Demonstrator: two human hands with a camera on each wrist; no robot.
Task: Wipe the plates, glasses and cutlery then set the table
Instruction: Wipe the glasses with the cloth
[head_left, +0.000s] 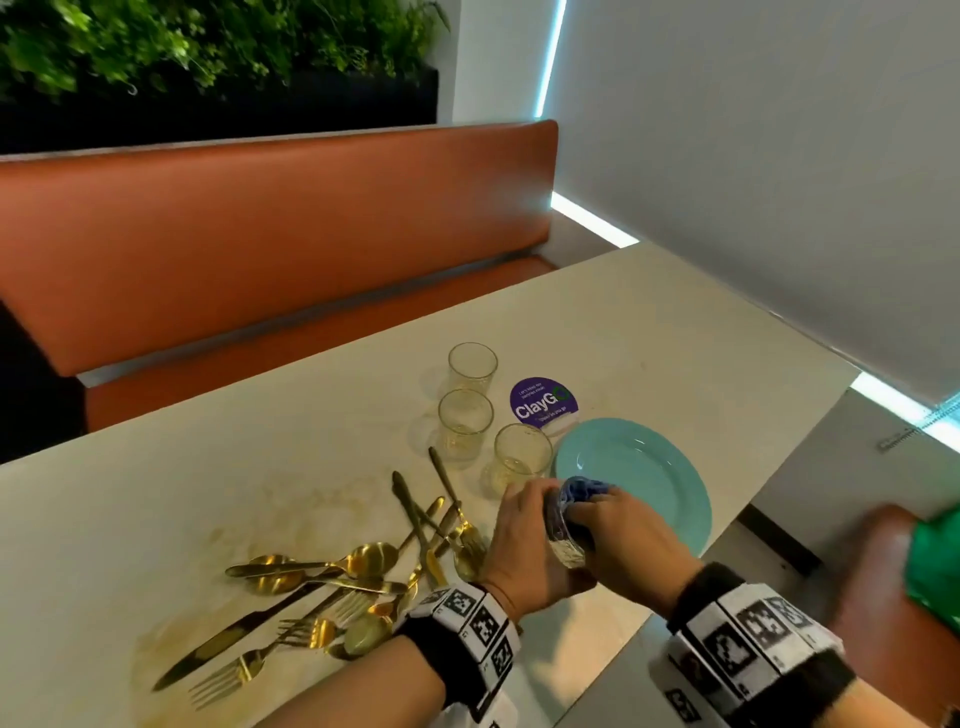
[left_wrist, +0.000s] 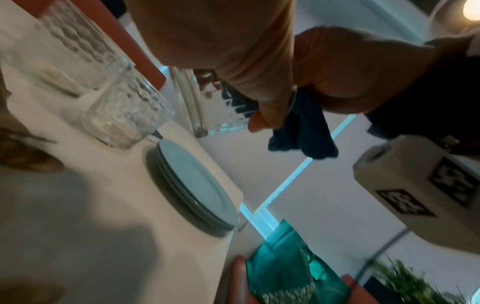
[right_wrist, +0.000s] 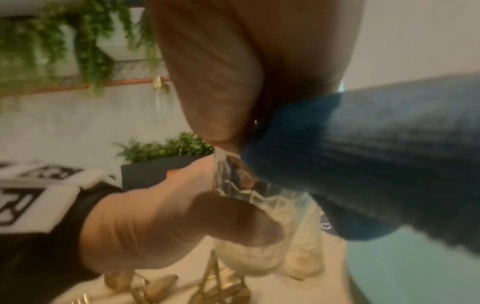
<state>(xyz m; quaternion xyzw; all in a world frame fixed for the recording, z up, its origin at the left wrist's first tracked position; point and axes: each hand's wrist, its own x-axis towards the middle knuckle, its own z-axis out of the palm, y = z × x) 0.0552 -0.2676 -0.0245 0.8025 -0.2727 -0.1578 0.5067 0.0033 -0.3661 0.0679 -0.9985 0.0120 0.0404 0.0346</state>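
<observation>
While the left hand (head_left: 524, 540) curled round a clear faceted glass (head_left: 566, 545), it held that glass off the table (head_left: 156, 519), just in front of the teal plate stack (head_left: 649, 467) near the right edge. Right hand (head_left: 623, 540) had its fingers clenched on a blue cloth (head_left: 584, 491), which was stuffed into the glass mouth; cloth bulged out past the rim.

Handling, as a guess: glass was rigid, smooth & brittle, prob. slick where damp, light enough for one hand. Facets on the wall should give some bite, so a wrap round the mid-body w/ thumb opposite the fingers looked the safe hold, not the rim. Cloth was soft, would bunch & drag inside, so twisting force goes into the holding hand; a loose wrap could let the glass spin or slip onto the plates below.

Orientation: glass lay tilted, long axis running roughly toward/away from the person; mouth pointed away & slightly up toward the plates, base toward the wrists. Exact tilt was hard to tell, hands covered most of it.

Three more glasses (head_left: 465, 421) stood upright, mouths up, left of the plates & beside a purple sticker (head_left: 543, 400). Gold cutlery (head_left: 322, 587) lay in a loose heap on the near left, handles pointing every way, apart from the hands.
</observation>
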